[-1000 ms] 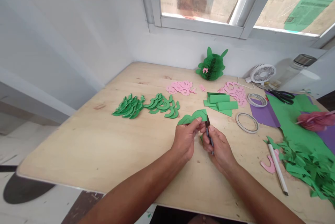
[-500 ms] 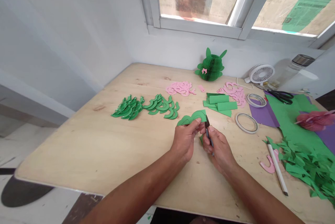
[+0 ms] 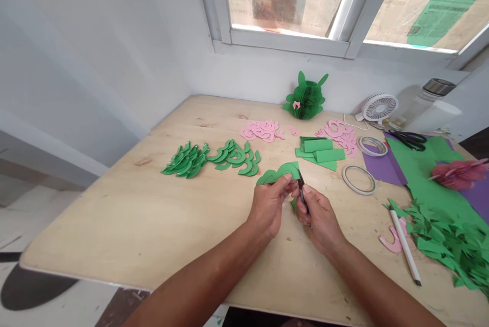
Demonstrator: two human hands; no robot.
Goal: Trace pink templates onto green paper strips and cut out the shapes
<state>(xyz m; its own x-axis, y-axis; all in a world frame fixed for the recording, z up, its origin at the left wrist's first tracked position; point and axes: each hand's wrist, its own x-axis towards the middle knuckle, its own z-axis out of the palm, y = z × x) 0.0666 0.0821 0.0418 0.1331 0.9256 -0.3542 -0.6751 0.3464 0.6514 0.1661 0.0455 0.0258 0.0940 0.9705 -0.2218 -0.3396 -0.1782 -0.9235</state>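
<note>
Between the thumb and fingers of my left hand (image 3: 268, 205) is a folded piece of green paper (image 3: 288, 169) with curved, rounded edges. My right hand (image 3: 319, 212) grips a small pair of scissors (image 3: 301, 184), its dark blades pointing up at the paper's right edge. Most of the scissors' handle is hidden by my fingers. A green scrap (image 3: 293, 205) shows below, between the two hands. Beyond my left hand lie curved green cutouts (image 3: 237, 156) and another pile of green cutouts (image 3: 187, 159). Folded green strips (image 3: 321, 153) are stacked past my right hand.
Pink cutouts (image 3: 262, 130) and a green paper figure (image 3: 305, 100) are toward the wall. Rolls of tape (image 3: 359, 180), black scissors (image 3: 408, 139), a white fan (image 3: 380, 108) and a bottle (image 3: 430, 95) stand right. A white pen (image 3: 405, 248) lies by heaped green scraps (image 3: 451, 240).
The view has shifted slightly. Both hands keep nearly the same place, with the scissors still at the green paper's right edge.
</note>
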